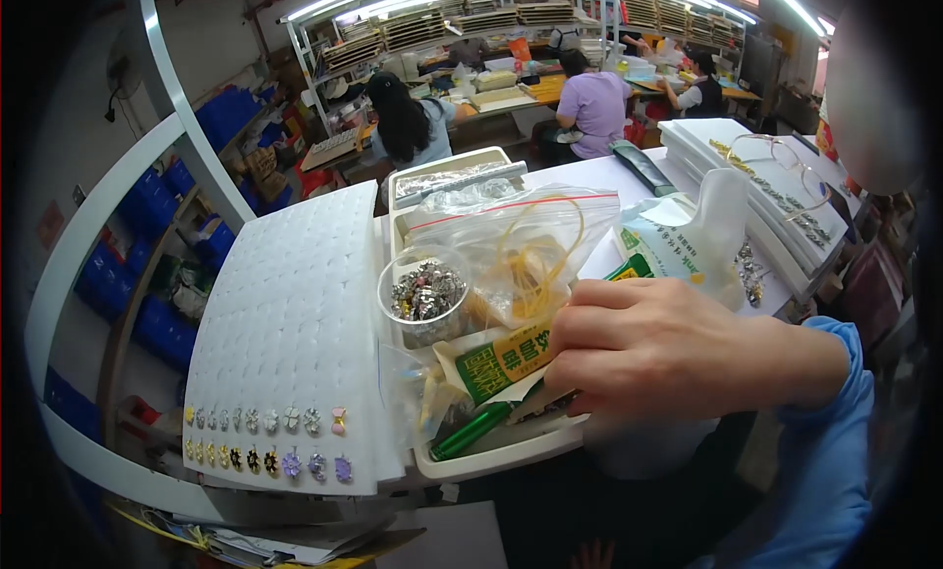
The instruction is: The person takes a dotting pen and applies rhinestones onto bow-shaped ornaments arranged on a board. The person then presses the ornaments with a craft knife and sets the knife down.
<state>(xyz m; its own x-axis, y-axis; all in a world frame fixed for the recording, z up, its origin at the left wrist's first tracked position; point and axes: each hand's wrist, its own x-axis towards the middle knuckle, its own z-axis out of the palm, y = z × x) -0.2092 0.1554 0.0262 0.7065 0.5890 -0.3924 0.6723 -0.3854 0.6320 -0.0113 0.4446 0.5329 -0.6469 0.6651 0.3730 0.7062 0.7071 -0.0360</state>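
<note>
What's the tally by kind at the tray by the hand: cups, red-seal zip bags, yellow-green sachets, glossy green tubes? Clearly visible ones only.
Clear round cup: 1
Red-seal zip bag: 1
Yellow-green sachet: 1
Glossy green tube: 1
Total: 4

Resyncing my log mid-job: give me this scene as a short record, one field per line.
Right hand: fingers curled at the green-and-yellow packet; grip unclear
Left hand: possibly the dim fingers at the bottom edge; state unclear
Tray: clear cup of metallic pieces, zip bag, green cylinder
Left of tray: white sheet, two rows of small ornaments near its lower edge
Right of tray: stack of white sheets
Background: person in purple top
</note>
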